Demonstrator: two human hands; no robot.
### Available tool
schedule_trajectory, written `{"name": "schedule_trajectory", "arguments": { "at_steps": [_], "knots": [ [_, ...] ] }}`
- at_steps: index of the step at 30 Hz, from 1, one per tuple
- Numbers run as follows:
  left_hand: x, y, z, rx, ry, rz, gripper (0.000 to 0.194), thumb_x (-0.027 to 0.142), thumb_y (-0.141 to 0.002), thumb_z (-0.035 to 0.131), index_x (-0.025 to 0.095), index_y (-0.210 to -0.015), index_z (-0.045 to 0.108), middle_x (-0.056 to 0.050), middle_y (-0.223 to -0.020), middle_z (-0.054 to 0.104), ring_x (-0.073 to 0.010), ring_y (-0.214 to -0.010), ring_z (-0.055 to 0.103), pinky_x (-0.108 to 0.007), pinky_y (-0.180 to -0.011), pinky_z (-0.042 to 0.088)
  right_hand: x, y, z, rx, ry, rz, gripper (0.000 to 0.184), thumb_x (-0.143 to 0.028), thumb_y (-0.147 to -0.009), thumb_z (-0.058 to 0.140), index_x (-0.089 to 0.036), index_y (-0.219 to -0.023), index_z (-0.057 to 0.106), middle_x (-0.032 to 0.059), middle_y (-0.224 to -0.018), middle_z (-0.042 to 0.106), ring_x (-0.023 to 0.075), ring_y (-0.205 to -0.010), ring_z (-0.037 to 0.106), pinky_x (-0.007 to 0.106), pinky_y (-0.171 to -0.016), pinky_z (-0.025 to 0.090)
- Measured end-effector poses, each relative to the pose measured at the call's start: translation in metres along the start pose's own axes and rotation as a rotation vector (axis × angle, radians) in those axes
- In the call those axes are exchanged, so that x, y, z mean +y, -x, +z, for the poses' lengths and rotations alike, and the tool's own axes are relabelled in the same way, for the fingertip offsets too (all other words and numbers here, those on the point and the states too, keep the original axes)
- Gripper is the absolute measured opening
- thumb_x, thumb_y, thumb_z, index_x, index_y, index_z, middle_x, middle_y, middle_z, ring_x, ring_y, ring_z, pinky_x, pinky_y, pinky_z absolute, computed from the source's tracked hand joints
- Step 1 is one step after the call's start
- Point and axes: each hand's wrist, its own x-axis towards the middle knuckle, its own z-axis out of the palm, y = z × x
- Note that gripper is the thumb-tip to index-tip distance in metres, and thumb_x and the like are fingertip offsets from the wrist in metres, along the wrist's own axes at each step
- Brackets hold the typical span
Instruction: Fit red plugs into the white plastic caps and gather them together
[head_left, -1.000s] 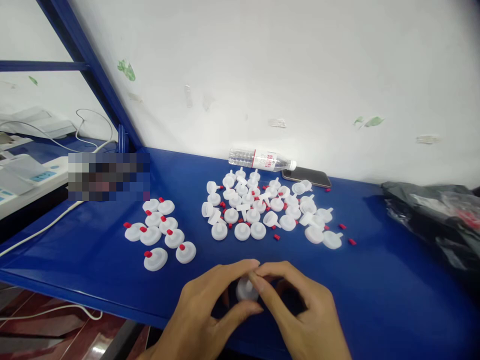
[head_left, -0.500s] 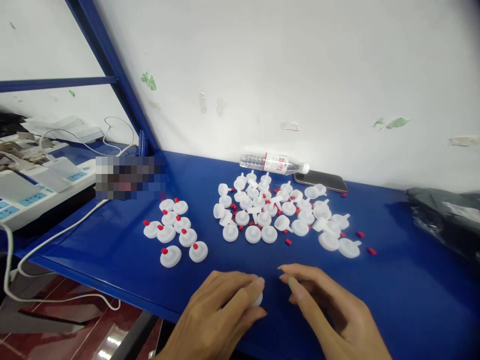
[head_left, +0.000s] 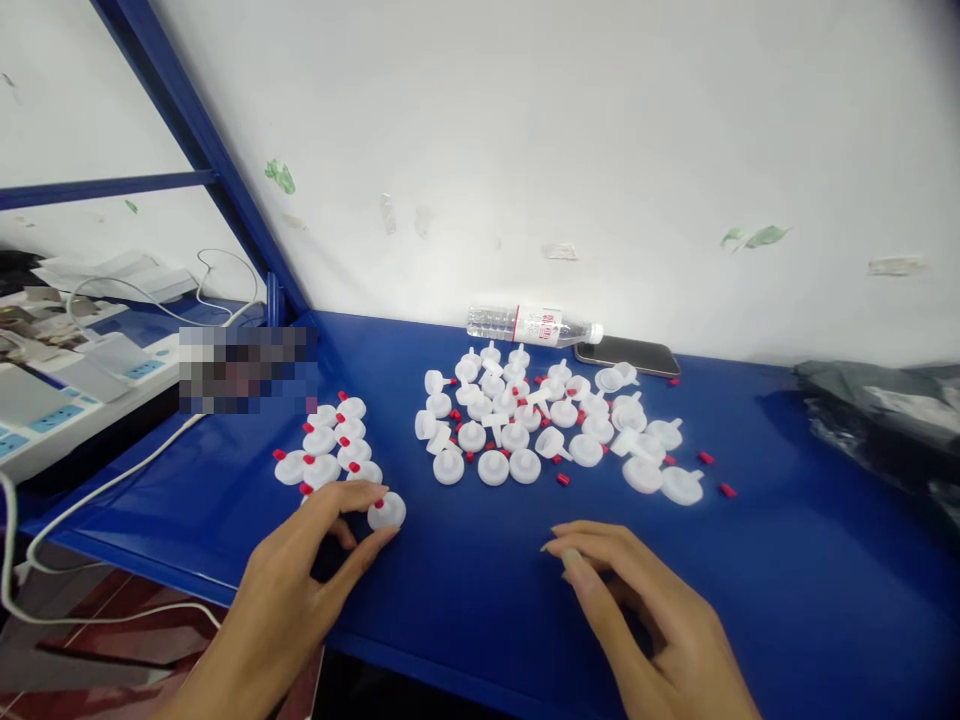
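Observation:
My left hand (head_left: 330,550) has its thumb and index finger around the rim of a round white plastic piece (head_left: 389,514) that carries a small red cap (head_left: 379,504). That piece rests on the blue tabletop at the near end of a cluster of similar red-capped white pieces (head_left: 322,470), partly covered by my hand. My right hand (head_left: 637,590) hovers over the table at right, fingers loosely curled and thumb a little apart, with nothing visible in it. Beyond both hands lies a heap of uncapped white discs with short stems (head_left: 493,468) and loose red caps (head_left: 563,480).
A clear water bottle (head_left: 499,323) and a dark phone (head_left: 630,355) lie at the wall. Black plastic bags (head_left: 862,400) sit far right. White power strips (head_left: 75,400) and a white cable (head_left: 112,490) occupy the left, beside the blue frame (head_left: 202,150). One patch there is pixelated.
My left hand has moved left with a white piece from the near middle to the red-capped cluster. My right hand has barely moved. The view has shifted slightly.

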Motion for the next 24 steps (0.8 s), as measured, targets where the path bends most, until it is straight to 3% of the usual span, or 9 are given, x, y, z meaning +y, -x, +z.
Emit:
{"name": "schedule_trajectory", "arguments": {
  "at_steps": [5,7,10,13,17,21,24],
  "knots": [
    [-0.022,-0.030,-0.009,-0.032,-0.011,-0.128,0.044,0.066,-0.088,0.063,0.029,-0.111,0.067,-0.001,-0.112,0.075,-0.0196,-0.073,0.070,-0.032,-0.071,0.059,-0.001,0.001,0.001,0.001,0.023,-0.009,0.025,-0.038,-0.101,0.055,-0.030,-0.109,0.077,0.0036,-0.115,0.074,0.0163,-0.092,0.076,0.016,-0.072,0.062],
    [-0.028,-0.036,-0.010,-0.047,0.005,-0.197,0.047,0.067,-0.087,0.063,0.029,-0.114,0.066,-0.002,-0.117,0.074,-0.0195,-0.073,0.071,-0.031,-0.067,0.059,-0.001,0.001,0.001,0.013,0.022,-0.025,0.025,-0.037,-0.101,0.054,-0.029,-0.107,0.077,0.0035,-0.114,0.074,0.0156,-0.091,0.076,0.016,-0.072,0.061],
    [-0.032,-0.039,-0.010,-0.027,-0.017,-0.240,0.049,0.069,-0.085,0.062,0.029,-0.114,0.066,-0.002,-0.109,0.075,-0.0209,-0.076,0.074,-0.029,-0.064,0.059,0.003,0.002,-0.004,0.085,0.061,-0.063,0.023,-0.036,-0.102,0.055,-0.028,-0.104,0.076,0.0029,-0.111,0.075,0.0156,-0.092,0.075,0.017,-0.072,0.061],
    [-0.031,-0.039,-0.010,0.011,-0.066,-0.227,0.051,0.071,-0.084,0.060,0.032,-0.115,0.066,0.000,-0.103,0.077,-0.0202,-0.072,0.075,-0.029,-0.065,0.060,0.012,0.001,-0.019,0.228,0.199,-0.063,0.021,-0.037,-0.101,0.055,-0.029,-0.105,0.074,0.0020,-0.110,0.074,0.0154,-0.087,0.074,0.020,-0.070,0.060],
    [-0.024,-0.039,-0.010,0.059,-0.127,-0.185,0.049,0.070,-0.085,0.059,0.033,-0.115,0.066,0.003,-0.096,0.078,-0.0181,-0.062,0.074,-0.027,-0.058,0.060,0.030,-0.007,-0.052,0.372,0.476,0.062,0.029,-0.048,-0.099,0.056,-0.029,-0.117,0.070,0.0031,-0.114,0.071,0.0159,-0.073,0.070,0.027,-0.059,0.056],
    [-0.019,-0.037,-0.007,0.085,-0.156,-0.174,0.043,0.062,-0.089,0.059,0.036,-0.123,0.064,0.007,-0.097,0.075,-0.0197,-0.069,0.074,-0.029,-0.059,0.059,0.048,-0.024,-0.075,0.326,0.639,0.112,0.041,-0.054,-0.098,0.054,-0.029,-0.128,0.068,0.0050,-0.113,0.071,0.0186,-0.072,0.069,0.032,-0.062,0.054],
    [-0.021,-0.033,-0.008,0.163,-0.179,-0.115,0.048,0.058,-0.091,0.056,0.036,-0.134,0.058,0.005,-0.107,0.070,-0.0200,-0.074,0.070,-0.034,-0.065,0.060,0.054,-0.036,-0.083,0.230,0.678,0.075,0.036,-0.050,-0.100,0.050,-0.026,-0.116,0.072,0.0055,-0.109,0.074,0.0225,-0.082,0.070,0.036,-0.072,0.054]
  ]
}}
